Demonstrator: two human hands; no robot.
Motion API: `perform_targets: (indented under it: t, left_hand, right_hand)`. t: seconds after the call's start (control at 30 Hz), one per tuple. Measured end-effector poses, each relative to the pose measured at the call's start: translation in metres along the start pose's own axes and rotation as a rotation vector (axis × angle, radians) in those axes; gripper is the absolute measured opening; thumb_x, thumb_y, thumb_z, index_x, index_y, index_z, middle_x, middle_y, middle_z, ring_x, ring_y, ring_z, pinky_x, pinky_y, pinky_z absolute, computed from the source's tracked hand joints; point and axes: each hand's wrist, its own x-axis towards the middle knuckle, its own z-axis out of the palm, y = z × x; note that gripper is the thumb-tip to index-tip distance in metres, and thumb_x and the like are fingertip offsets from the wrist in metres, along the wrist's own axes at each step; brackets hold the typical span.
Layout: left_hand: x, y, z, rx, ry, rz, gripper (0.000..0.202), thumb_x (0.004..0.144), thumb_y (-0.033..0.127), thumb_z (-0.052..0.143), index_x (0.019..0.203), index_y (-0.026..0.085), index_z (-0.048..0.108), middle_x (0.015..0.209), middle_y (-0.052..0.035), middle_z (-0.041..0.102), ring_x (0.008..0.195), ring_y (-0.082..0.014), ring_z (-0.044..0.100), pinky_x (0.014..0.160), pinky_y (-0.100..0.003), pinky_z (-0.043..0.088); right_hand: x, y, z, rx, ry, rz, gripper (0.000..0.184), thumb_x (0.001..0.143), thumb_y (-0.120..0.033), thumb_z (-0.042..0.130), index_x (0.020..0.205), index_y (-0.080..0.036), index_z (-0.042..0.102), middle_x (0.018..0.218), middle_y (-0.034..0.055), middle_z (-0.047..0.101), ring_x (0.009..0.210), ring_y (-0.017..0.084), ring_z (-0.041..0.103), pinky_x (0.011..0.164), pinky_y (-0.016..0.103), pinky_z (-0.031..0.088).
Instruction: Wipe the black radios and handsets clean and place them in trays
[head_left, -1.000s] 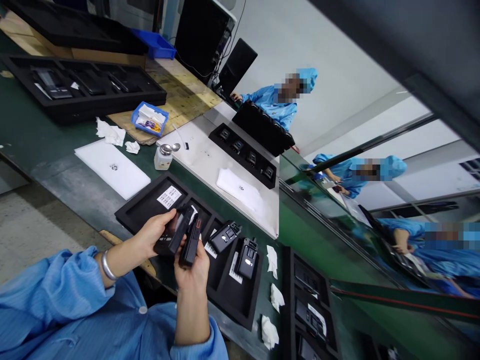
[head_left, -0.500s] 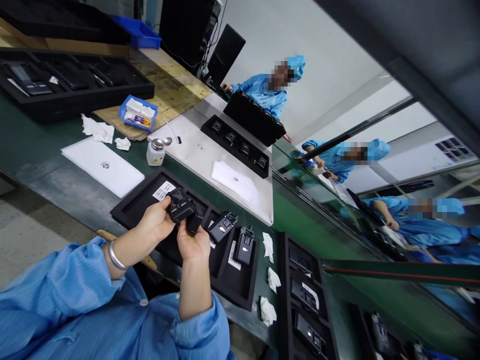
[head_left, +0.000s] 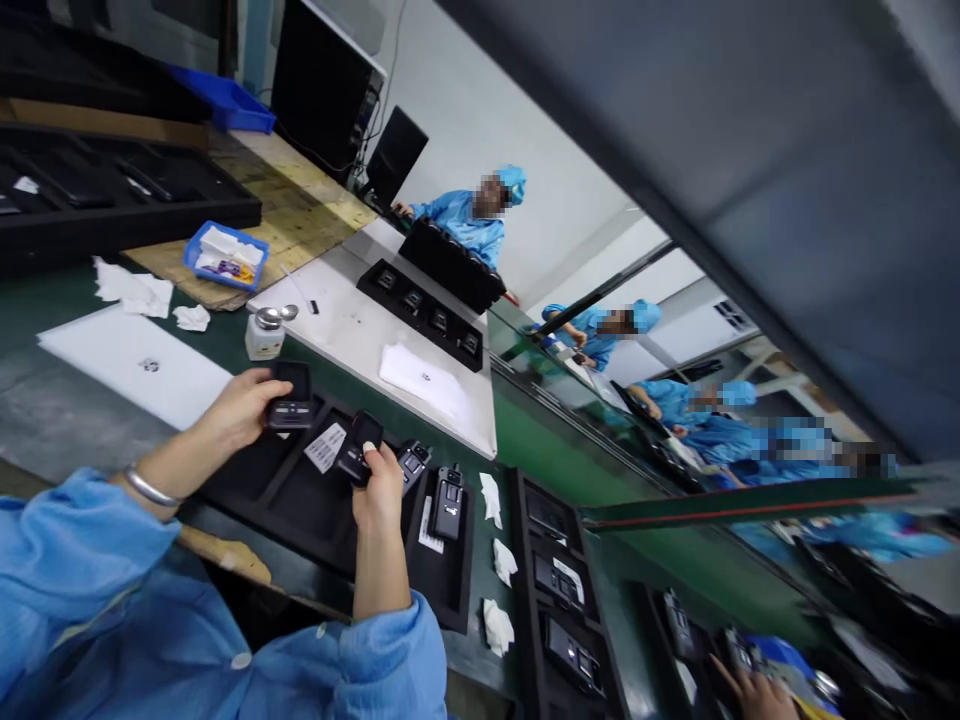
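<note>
Currently, both hands are busy: the left hand [head_left: 244, 405] has its fingers closed around one black handset [head_left: 290, 412], and the right hand [head_left: 381, 485] grips another black handset [head_left: 356, 458], thumb on its face. The two handsets are apart, held up over the black tray [head_left: 435, 575].

The work at this tray looks partway along. Two further handsets [head_left: 448, 505] lie in its right-hand compartments, while the pair in hand is not set down; a white label sheet [head_left: 324, 448] lies in a compartment below them. In the neighbouring tray [head_left: 527, 590], three handsets appear to be already in place. Whether the held pair is finished cannot be told from here.

The tabletop [head_left: 337, 388] is dark green, worn grey near the person's edge. On it are a stack of white sheets [head_left: 135, 365], a small bottle [head_left: 265, 342] with a metal top, and crumpled tissues [head_left: 497, 628], some lined up between the two trays. A small blue bin [head_left: 217, 277] sits on a wooden board [head_left: 315, 205]. Beyond, a white panel [head_left: 345, 300] carries a foam block [head_left: 420, 310] with four small parts. Farther back, blue-clad co-workers [head_left: 461, 225] sit along the room, near a dark monitor [head_left: 397, 155] and a pale wall.
</note>
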Motion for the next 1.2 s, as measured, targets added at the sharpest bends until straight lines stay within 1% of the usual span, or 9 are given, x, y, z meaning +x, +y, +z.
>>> perform_targets:
  t: [0.13,0.27,0.37,0.47,0.67,0.8,0.97,1.07,1.2]
  left_hand:
    - [0.020,0.012,-0.006,0.494,-0.024,0.325,0.041,0.080,0.012,0.064,0.120,0.012,0.056,0.117,-0.0122,0.066,0.119,-0.0316,0.059,0.107,-0.048,0.042]
    - [0.021,-0.003,0.008,0.891,-0.114,0.542,0.046,0.085,0.012,0.051,0.130,0.004,0.051,0.131,-0.0262,0.055,0.128,-0.0443,0.049,0.108,-0.067,0.031]
    - [0.025,-0.019,0.016,1.071,-0.152,0.659,0.052,0.088,0.016,0.046,0.138,0.002,0.044,0.137,-0.0297,0.049,0.131,-0.0458,0.046,0.107,-0.065,0.034]
    - [0.036,-0.029,0.015,1.164,-0.161,0.721,0.060,0.089,0.023,0.046,0.143,-0.001,0.037,0.141,-0.0307,0.045,0.137,-0.0454,0.039,0.112,-0.058,0.033]
    - [0.053,-0.045,0.008,1.243,-0.047,0.779,0.069,0.093,0.040,0.041,0.149,0.003,0.025,0.141,-0.0303,0.043,0.133,-0.0498,0.040,0.103,-0.059,0.041]
    - [0.051,-0.052,0.008,1.237,0.003,0.824,0.067,0.094,0.042,0.039,0.150,0.009,0.022,0.141,-0.0268,0.043,0.132,-0.0492,0.041,0.104,-0.061,0.041]
    - [0.049,-0.054,0.008,1.217,0.031,0.820,0.071,0.088,0.042,0.049,0.149,0.011,0.028,0.139,-0.0246,0.046,0.132,-0.0497,0.042,0.104,-0.061,0.041]
    - [0.049,-0.054,0.007,1.202,0.037,0.807,0.073,0.086,0.042,0.053,0.148,0.012,0.030,0.141,-0.0248,0.045,0.133,-0.0495,0.040,0.104,-0.062,0.041]
    - [0.049,-0.055,0.004,1.226,0.040,0.772,0.075,0.088,0.046,0.049,0.152,0.014,0.024,0.143,-0.0248,0.042,0.133,-0.0496,0.041,0.101,-0.062,0.043]
  right_hand:
    - [0.010,-0.019,0.007,-0.411,0.139,-0.174,0.050,0.073,-0.010,0.061,0.123,-0.013,0.062,0.130,0.0162,0.059,0.123,0.029,0.053,0.110,0.050,0.036]
    - [0.009,-0.015,0.031,-0.704,0.193,-0.265,0.061,0.072,-0.004,0.057,0.133,-0.010,0.058,0.138,0.0247,0.051,0.128,0.040,0.046,0.107,0.062,0.031]
    - [0.012,-0.001,0.043,-1.127,0.156,-0.394,0.060,0.081,-0.009,0.053,0.141,-0.012,0.052,0.140,0.0242,0.052,0.120,0.038,0.052,0.100,0.059,0.039]
    - [0.015,0.013,0.047,-1.421,0.149,-0.509,0.059,0.089,-0.016,0.047,0.149,-0.015,0.042,0.147,0.0215,0.048,0.125,0.036,0.049,0.103,0.060,0.038]
    - [0.012,0.020,0.056,-1.476,0.127,-0.502,0.078,0.081,-0.023,0.059,0.155,-0.021,0.031,0.158,0.0189,0.032,0.138,0.042,0.036,0.106,0.076,0.024]
    - [0.011,0.019,0.062,-1.489,0.161,-0.533,0.060,0.094,-0.026,0.048,0.153,-0.026,0.035,0.159,0.0170,0.033,0.144,0.041,0.030,0.104,0.081,0.021]
    - [0.014,0.020,0.058,-1.482,0.062,-0.664,0.061,0.096,-0.029,0.048,0.154,-0.024,0.031,0.159,0.0177,0.032,0.147,0.035,0.027,0.108,0.075,0.025]
    - [0.015,0.018,0.053,-1.448,-0.054,-0.652,0.071,0.089,-0.028,0.056,0.154,-0.021,0.029,0.159,0.0179,0.030,0.147,0.035,0.027,0.110,0.073,0.024]
    - [0.011,0.012,0.044,-1.353,-0.072,-0.656,0.071,0.083,-0.023,0.059,0.150,-0.018,0.036,0.153,0.0166,0.039,0.142,0.032,0.034,0.115,0.063,0.026]
